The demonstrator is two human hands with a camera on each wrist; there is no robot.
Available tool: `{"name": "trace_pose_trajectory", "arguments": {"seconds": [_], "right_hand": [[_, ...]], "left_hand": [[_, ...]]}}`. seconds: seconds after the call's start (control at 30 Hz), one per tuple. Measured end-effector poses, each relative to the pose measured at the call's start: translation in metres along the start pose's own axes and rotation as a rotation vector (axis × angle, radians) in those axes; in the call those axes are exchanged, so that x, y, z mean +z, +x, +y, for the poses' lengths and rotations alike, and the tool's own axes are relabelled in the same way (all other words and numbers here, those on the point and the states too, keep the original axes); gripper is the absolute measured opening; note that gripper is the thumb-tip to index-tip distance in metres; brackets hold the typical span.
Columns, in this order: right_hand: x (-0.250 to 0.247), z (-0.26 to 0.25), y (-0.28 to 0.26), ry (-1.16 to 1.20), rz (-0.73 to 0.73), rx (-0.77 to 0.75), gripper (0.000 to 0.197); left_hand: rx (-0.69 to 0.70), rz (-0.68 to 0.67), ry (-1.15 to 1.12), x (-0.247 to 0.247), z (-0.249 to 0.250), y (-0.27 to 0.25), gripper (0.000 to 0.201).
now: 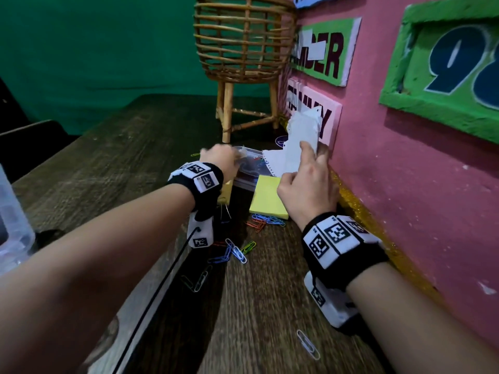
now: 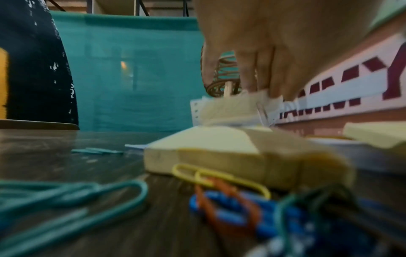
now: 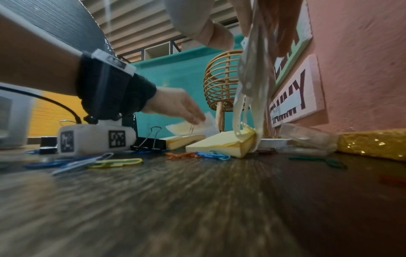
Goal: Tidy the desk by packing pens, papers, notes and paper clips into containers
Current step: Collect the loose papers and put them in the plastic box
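Observation:
My right hand (image 1: 313, 155) pinches a white perforated paper strip (image 1: 302, 133) and holds it upright against the pink wall; thumb and fingers (image 3: 283, 26) clamp that paper strip (image 3: 252, 78) from above. My left hand (image 1: 232, 157) reaches over a clear plastic box (image 1: 251, 168) holding paper clips. Its fingers (image 2: 248, 76) pinch a small pale sheet (image 3: 186, 127) with a silver paper clip (image 3: 191, 129) on it. A yellow sticky-note pad (image 1: 266, 198) lies between the hands, a second pad (image 2: 219, 153) by the left wrist. Coloured paper clips (image 1: 264, 221) are scattered on the wooden desk (image 1: 270, 306).
A wicker basket on legs (image 1: 243, 41) stands at the back corner. More paper clips (image 1: 235, 252) lie near me, one (image 1: 307, 344) by the right forearm. A black binder clip (image 3: 151, 140) sits by the left wrist. A clear storage box (image 1: 10, 211) is at the left edge.

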State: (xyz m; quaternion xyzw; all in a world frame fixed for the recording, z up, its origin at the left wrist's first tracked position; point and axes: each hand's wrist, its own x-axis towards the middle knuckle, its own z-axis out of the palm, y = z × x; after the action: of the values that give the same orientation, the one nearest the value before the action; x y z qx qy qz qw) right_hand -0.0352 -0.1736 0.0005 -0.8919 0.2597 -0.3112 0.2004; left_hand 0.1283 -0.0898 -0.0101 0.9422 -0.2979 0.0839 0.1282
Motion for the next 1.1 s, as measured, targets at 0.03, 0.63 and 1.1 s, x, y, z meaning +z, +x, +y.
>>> {"name": "trace_pose_trajectory", "arguments": {"seconds": [0.03, 0.63, 1.1], "right_hand": [[0.000, 0.000, 0.000, 0.005, 0.004, 0.000, 0.058], [-0.027, 0.027, 0.010, 0.181, 0.219, 0.018, 0.038], [-0.025, 0.034, 0.019, -0.140, 0.122, -0.053, 0.096]], "left_hand": [[-0.023, 0.102, -0.123, -0.007, 0.000, -0.001, 0.028], [0.236, 0.272, -0.756, -0.053, 0.072, -0.019, 0.016], [0.157, -0.238, -0.002, 0.031, 0.072, 0.018, 0.033]]}}
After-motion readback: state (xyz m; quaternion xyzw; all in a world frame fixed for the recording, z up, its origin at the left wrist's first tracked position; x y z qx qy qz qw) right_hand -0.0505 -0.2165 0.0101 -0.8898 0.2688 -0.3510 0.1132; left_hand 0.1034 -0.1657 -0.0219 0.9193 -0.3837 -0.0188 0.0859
